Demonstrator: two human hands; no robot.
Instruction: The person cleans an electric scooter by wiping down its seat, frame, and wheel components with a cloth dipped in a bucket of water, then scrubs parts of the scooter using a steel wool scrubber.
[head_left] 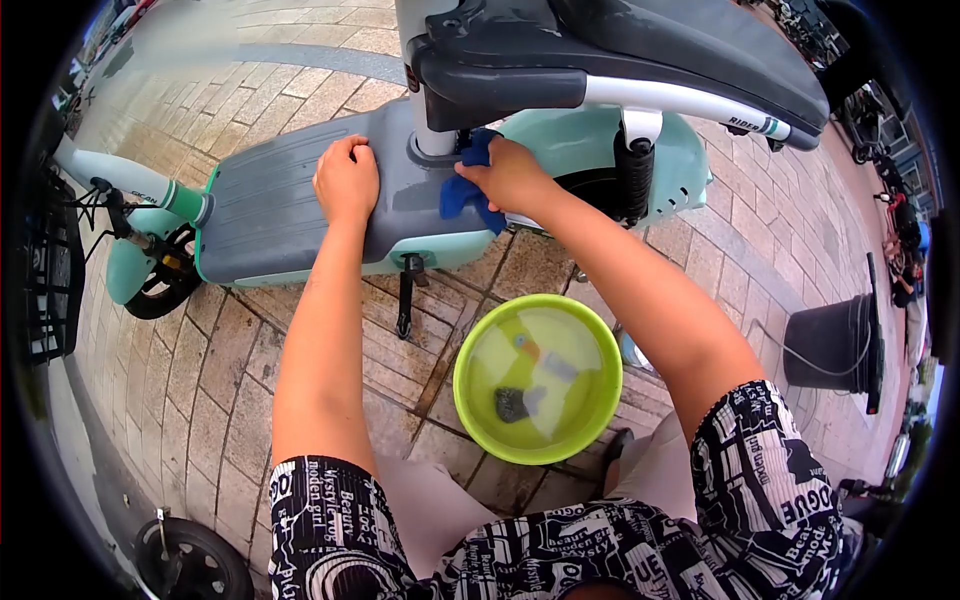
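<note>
A scooter with a grey footboard (265, 195) and pale green body panels stands across the upper view. My left hand (347, 180) rests on the footboard with its fingers curled in; whether they hold anything is hidden. My right hand (508, 178) grips a blue cloth (462, 196), which lies against the grey deck beside the base of the white seat post (436, 130). Part of the cloth hangs over the deck's edge.
Below the scooter, a lime green basin (464, 400) of cloudy water holds a dark sponge-like piece and other items. A black bucket (825, 345) stands at the right. The kickstand (405, 300) points down. A wheel (195, 562) shows at lower left.
</note>
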